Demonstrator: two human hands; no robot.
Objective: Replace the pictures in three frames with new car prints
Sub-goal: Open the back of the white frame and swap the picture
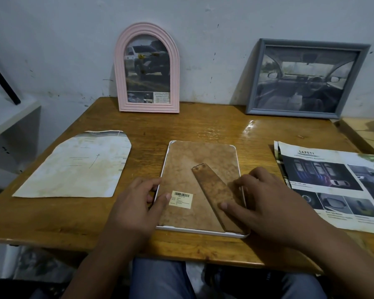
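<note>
Frame (200, 186), white-rimmed, lies face-down at the table's (63, 214) near-centre edge, long axis running away from the person, directly between both hands. Left hand (136, 203) rests on the left rim, fingers loosely curled, thumb flat on the backing board (181, 165). Right hand (266, 199) lies spread over the right rim, thumb pressing the stand leg (212, 186). Both hands are equally near; neither visibly grips anything.
</note>
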